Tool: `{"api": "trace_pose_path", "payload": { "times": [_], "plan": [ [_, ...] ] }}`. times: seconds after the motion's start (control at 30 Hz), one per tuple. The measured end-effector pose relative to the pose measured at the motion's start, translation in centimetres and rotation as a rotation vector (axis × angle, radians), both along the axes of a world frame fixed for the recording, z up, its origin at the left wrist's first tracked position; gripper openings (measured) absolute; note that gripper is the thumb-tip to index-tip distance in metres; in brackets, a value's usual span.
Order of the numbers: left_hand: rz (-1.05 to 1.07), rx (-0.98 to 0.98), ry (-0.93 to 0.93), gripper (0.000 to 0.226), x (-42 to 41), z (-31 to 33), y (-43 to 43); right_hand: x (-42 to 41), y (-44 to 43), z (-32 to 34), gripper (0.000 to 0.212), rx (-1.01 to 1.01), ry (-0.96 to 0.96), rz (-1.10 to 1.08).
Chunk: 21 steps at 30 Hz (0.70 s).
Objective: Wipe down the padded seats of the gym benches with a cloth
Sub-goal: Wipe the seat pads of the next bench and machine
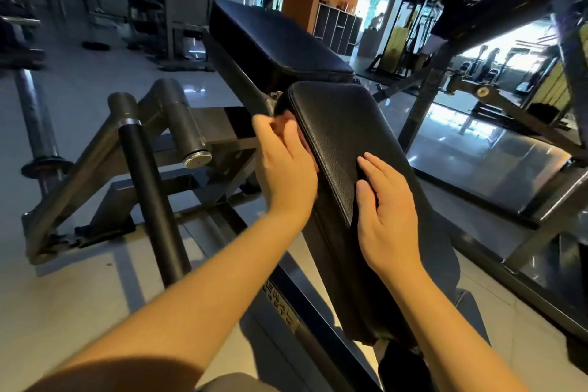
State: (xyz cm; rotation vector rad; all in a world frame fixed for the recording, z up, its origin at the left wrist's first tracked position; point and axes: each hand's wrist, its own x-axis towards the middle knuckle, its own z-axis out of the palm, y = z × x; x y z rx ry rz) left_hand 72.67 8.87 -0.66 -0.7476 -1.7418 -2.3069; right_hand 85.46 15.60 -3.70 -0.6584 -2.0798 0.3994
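We steady the pad (343, 124) with our right hand (389, 213), fingers flat together, while our left hand (286, 165) presses the cloth (284, 121) straight-fingered against its side.

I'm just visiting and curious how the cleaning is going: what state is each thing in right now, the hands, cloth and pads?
seat pad: black, both hands on it
left hand: against the pad's left edge, over the cloth; grip blurred
cloth: reddish, mostly hidden under the left hand
right hand: flat, fingers straight on the pad's top
back pad: beyond the seat pad, untouched
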Motion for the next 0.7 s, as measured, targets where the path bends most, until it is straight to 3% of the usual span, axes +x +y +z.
{"api": "trace_pose_path", "payload": {
  "times": [0.17, 0.37, 0.47, 0.6, 0.7],
  "plan": [
    [-0.217, -0.135, 0.072, 0.011, 5.4, -5.7, -3.1, 0.3, 0.1, 0.0, 0.047, -0.001, 0.014, 0.007],
    [-0.014, -0.077, 0.01, 0.009, -3.3, 2.2, 0.2, 0.3, 0.2, 0.0, 0.047, -0.011, 0.012, 0.016],
    [0.023, -0.093, -0.033, 0.009, -4.7, 2.8, 0.8, 0.3, 0.0, 0.0, 0.047, -0.02, 0.02, 0.009],
    [-0.066, -0.016, 0.036, 0.009, 2.3, -1.7, -0.8, 0.4, -0.1, 0.2, 0.047, -0.016, 0.016, 0.014],
    [-0.225, -0.107, 0.093, 0.01, 5.7, -5.8, -2.9, 0.3, 0.0, 0.1, 0.047, -0.015, 0.008, 0.002]
  ]
}}
